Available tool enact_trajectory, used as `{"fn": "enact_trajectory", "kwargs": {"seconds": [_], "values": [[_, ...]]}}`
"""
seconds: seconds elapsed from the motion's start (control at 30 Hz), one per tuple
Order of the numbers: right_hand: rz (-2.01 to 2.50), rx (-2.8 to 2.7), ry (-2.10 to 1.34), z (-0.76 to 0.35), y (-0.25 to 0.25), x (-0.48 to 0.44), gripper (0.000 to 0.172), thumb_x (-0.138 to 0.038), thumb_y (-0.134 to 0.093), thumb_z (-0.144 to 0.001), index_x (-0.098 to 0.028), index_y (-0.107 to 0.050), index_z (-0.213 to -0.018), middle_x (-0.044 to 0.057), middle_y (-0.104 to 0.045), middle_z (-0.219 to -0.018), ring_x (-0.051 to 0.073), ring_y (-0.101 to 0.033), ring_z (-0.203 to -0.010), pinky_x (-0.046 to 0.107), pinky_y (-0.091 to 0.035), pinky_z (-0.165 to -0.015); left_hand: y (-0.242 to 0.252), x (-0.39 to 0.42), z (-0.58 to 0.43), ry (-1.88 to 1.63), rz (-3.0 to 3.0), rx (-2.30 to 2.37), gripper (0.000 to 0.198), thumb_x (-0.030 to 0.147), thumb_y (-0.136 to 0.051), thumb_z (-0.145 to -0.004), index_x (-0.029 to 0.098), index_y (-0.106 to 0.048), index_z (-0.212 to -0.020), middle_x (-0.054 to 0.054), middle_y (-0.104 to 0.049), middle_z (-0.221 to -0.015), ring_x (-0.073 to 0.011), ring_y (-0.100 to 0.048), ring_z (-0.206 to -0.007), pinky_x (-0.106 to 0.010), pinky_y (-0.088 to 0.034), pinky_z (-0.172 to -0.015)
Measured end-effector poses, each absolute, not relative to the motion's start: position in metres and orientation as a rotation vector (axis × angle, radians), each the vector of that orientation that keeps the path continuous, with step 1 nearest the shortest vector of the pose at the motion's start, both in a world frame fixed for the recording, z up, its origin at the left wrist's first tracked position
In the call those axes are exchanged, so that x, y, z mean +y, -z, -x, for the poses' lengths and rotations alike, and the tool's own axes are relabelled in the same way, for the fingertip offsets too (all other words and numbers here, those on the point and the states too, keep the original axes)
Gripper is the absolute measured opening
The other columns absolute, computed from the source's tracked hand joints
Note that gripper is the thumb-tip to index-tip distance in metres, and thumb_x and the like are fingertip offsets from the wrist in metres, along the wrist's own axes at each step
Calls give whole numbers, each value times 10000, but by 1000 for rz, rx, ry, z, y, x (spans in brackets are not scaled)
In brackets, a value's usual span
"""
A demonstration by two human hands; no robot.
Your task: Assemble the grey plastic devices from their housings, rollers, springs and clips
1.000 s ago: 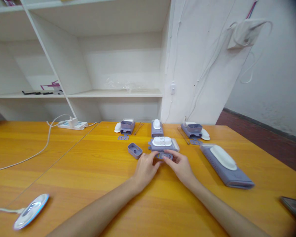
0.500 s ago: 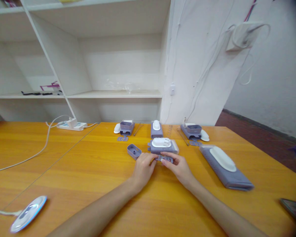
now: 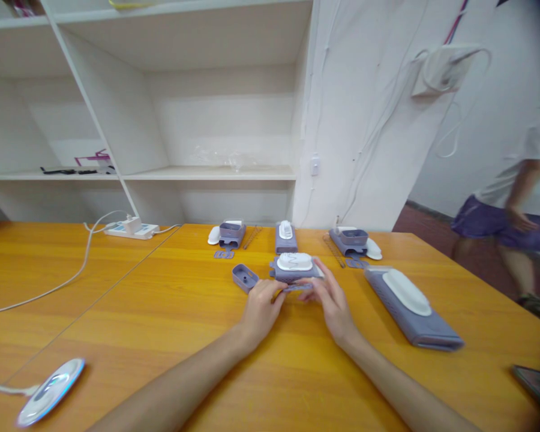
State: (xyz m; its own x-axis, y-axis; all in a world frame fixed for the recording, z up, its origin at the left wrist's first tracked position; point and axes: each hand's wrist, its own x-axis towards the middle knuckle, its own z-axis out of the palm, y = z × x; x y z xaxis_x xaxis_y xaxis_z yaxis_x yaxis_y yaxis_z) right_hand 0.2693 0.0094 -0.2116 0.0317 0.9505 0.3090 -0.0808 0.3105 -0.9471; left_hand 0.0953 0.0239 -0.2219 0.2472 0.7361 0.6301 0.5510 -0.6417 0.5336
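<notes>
A thin purple-grey plate with cut-out loops (image 3: 297,288) is pinched at its left end by my left hand (image 3: 261,305). My right hand (image 3: 333,300) is at its right end, fingers apart, the index finger stretched up beside a purple-grey housing (image 3: 292,276). Whether its other fingertips touch the plate I cannot tell. On that housing lies a white oval cover (image 3: 294,261), with thin zigzag lines like a spring on top. Left of it, a small purple-grey oval cup (image 3: 245,276) stands open side up, close to my left fingers.
Behind are more housings (image 3: 286,243) with white covers, loop plates (image 3: 224,254) and coil springs (image 3: 252,237). At right lie a long housing (image 3: 414,312) and a dark flat device (image 3: 537,384). A corded white disc (image 3: 51,393) lies front left. A person (image 3: 517,186) is beyond the table.
My right hand has opened out, its index finger rising toward the housing's right end. The loop plate now shows more edge-on. A person has come into view at right.
</notes>
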Motion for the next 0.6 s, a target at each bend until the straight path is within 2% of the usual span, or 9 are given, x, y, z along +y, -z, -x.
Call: {"fn": "enact_trajectory", "kwargs": {"seconds": [0.07,0.13,0.33,0.6], "values": [[899,-1215,-909,-273,212,10,614,-325,-472,-862,-262,-205,-1412,49,-659,-969,154,-629,-635,319,-522,-646,221,23,-95,-1386,-2318,1162,143,202,-531,-851,221,-657,-914,-44,-697,-886,-186,-620,-833,-315,-455,-779],[904,-1186,-857,-276,213,12,654,-254,-480,-838,-275,-177,-1417,29,-645,-948,137,-611,-620,305,-514,-637,222,23,-93,-1416,-2345,1098,159,186,-514,-860,223,-654,-924,-45,-698,-909,-184,-620,-862,-322,-451,-805],[914,-1142,-886,-276,215,15,651,-198,-476,-804,-246,-210,-1396,-1,-627,-840,129,-587,-583,286,-497,-598,224,27,-91,-1448,-2351,1137,143,160,-529,-847,208,-648,-911,-49,-702,-916,-181,-631,-858,-321,-472,-796],[932,-1128,-878,-276,215,16,608,-188,-482,-806,-255,-271,-1372,-11,-625,-814,126,-572,-602,265,-483,-594,229,29,-93,-1473,-2458,969,136,125,-525,-843,198,-628,-896,-30,-696,-877,-165,-627,-815,-309,-484,-756]]}}
